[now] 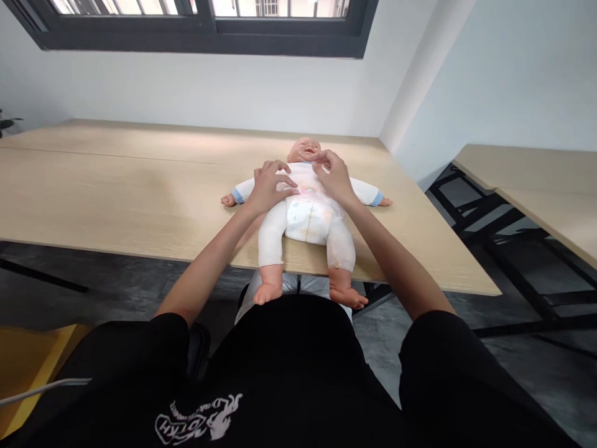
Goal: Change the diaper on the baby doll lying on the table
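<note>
A baby doll [340, 247] lies on its back on the wooden table [116, 193], its head away from me and its feet over the near edge. It has a white top with blue cuffs and a white diaper [308, 223] with a printed pattern. My left hand [269, 186] rests at the doll's waist by the diaper's top edge, fingers curved and spread apart. Over the chest, below the doll's chin, is my right hand [336, 179], its fingers bent with a gap between them and the thumb. I see nothing held in either hand.
A dark-framed window [209, 34] is set in the white wall behind the table. To the right stands another wooden table [550, 186] with black legs. A yellow object [37, 361] and a pale cable [46, 389] are at the lower left. A plant [7, 123] shows at the left edge.
</note>
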`<state>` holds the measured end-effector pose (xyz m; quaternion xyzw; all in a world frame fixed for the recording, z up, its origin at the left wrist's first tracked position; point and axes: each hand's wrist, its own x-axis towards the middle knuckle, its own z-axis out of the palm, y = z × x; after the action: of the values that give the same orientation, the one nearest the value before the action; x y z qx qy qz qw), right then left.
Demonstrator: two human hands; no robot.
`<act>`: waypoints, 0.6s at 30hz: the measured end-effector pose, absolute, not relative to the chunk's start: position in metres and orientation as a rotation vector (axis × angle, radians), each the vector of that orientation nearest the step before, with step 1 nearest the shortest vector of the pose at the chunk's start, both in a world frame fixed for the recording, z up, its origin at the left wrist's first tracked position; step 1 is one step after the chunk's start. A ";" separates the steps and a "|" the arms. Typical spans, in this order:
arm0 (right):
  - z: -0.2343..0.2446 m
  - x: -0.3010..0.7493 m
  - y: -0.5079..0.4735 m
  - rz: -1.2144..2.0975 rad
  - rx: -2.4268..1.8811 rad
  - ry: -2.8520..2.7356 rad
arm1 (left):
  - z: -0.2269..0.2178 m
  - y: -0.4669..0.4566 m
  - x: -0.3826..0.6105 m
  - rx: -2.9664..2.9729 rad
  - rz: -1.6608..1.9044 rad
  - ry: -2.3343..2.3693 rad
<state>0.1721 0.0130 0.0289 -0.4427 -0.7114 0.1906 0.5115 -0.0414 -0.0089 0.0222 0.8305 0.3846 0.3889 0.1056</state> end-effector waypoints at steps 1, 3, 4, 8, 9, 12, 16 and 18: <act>0.027 0.182 0.005 0.411 -1.073 -1.724 | 0.026 -0.014 -0.041 2.491 1.095 1.159; 0.021 0.202 -0.012 0.339 -1.104 -1.700 | 0.033 -0.027 -0.038 2.527 0.988 1.163; 0.018 0.210 -0.020 0.324 -1.122 -1.676 | 0.035 -0.034 -0.037 2.532 0.927 1.151; 0.006 0.223 -0.041 0.375 -1.170 -1.623 | 0.038 -0.060 -0.030 2.548 0.747 1.102; 0.004 0.221 -0.043 0.413 -1.165 -1.627 | 0.036 -0.064 -0.029 2.545 0.728 1.096; -0.004 0.209 -0.047 0.539 -1.124 -1.702 | 0.030 -0.068 -0.028 2.504 0.661 1.107; -0.010 0.196 -0.051 0.584 -1.109 -1.821 | 0.028 -0.065 -0.027 2.433 0.543 1.176; -0.010 0.195 -0.053 0.592 -1.117 -1.833 | 0.028 -0.065 -0.027 2.423 0.495 1.203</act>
<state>0.1951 -0.0533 -0.0098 -0.4500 -0.7385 0.2384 0.4419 -0.0271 -0.0647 0.0283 0.8642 0.4290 0.1767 0.1945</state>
